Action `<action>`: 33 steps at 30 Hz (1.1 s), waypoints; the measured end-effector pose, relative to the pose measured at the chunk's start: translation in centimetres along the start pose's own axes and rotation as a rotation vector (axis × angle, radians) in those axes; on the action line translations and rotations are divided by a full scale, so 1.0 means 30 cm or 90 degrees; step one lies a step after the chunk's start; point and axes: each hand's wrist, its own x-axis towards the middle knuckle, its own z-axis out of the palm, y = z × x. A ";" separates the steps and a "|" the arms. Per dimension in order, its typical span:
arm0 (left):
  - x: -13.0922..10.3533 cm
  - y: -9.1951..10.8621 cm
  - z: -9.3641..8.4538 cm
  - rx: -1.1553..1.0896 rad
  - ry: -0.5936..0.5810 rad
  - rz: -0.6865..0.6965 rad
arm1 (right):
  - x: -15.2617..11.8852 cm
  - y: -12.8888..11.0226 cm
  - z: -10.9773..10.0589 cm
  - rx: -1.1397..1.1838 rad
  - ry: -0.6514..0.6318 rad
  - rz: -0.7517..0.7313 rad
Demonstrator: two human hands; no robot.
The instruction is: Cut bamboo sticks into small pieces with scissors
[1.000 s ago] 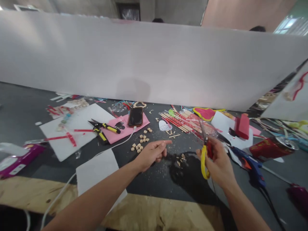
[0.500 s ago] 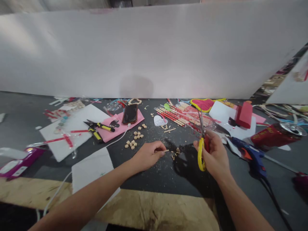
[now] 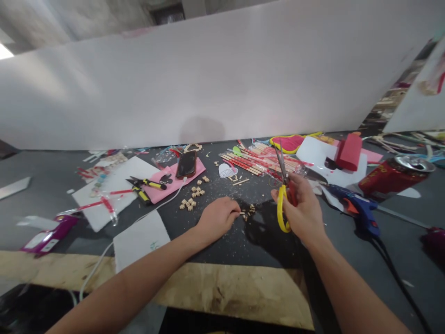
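Observation:
My left hand [image 3: 218,218] rests low over the dark tabletop, thumb and fingertips pinched on a short wooden stick [image 3: 242,213]. Only the stick's tip shows, right beside a scatter of tiny cut wooden pieces [image 3: 251,209]. My right hand [image 3: 306,208] is wrapped round a pair of scissors [image 3: 281,211] with a yellow and red handle. Their blades point up and away from me, slightly parted, with nothing between them. Left of the scatter, several small clusters of wooden bits [image 3: 188,204] lie in groups. Behind it are a heart-shaped paper cutout [image 3: 227,170] and several chopsticks in red wrappers [image 3: 246,162].
A phone [image 3: 187,164] lies on pink paper, beside yellow-black pliers [image 3: 142,189]. At right are a blue glue gun [image 3: 358,208], a red can [image 3: 392,176] and a red roll [image 3: 349,152]. White paper [image 3: 139,239] overhangs the wooden front edge. A white panel [image 3: 222,74] stands behind.
The view has tilted a little. My left hand has brought the stick down closer to the tiny cut pieces, and less of it shows. My right hand still holds the scissors upright.

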 end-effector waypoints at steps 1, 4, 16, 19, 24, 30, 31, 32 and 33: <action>0.001 0.003 0.003 0.005 0.000 -0.004 | 0.000 0.000 0.000 0.002 -0.003 0.002; 0.005 0.008 0.008 0.019 -0.002 -0.007 | -0.001 0.001 0.000 0.003 -0.010 0.008; 0.007 0.009 0.020 0.023 0.018 -0.033 | -0.004 0.010 0.005 -0.008 -0.038 0.003; 0.009 0.011 0.023 0.024 0.020 -0.034 | -0.004 0.005 0.006 -0.011 -0.053 0.017; 0.010 0.018 0.026 0.036 0.024 -0.045 | -0.007 -0.003 0.004 -0.037 -0.060 0.017; 0.007 0.023 0.026 0.040 0.032 -0.047 | -0.012 -0.003 0.004 -0.063 -0.066 0.017; 0.008 0.023 0.026 0.041 0.032 -0.047 | -0.012 -0.003 0.005 -0.063 -0.070 0.020; 0.008 0.023 0.027 0.041 0.032 -0.048 | -0.012 -0.002 0.005 -0.062 -0.075 0.021; 0.009 0.023 0.027 0.041 0.031 -0.048 | -0.013 -0.002 0.006 -0.062 -0.078 0.020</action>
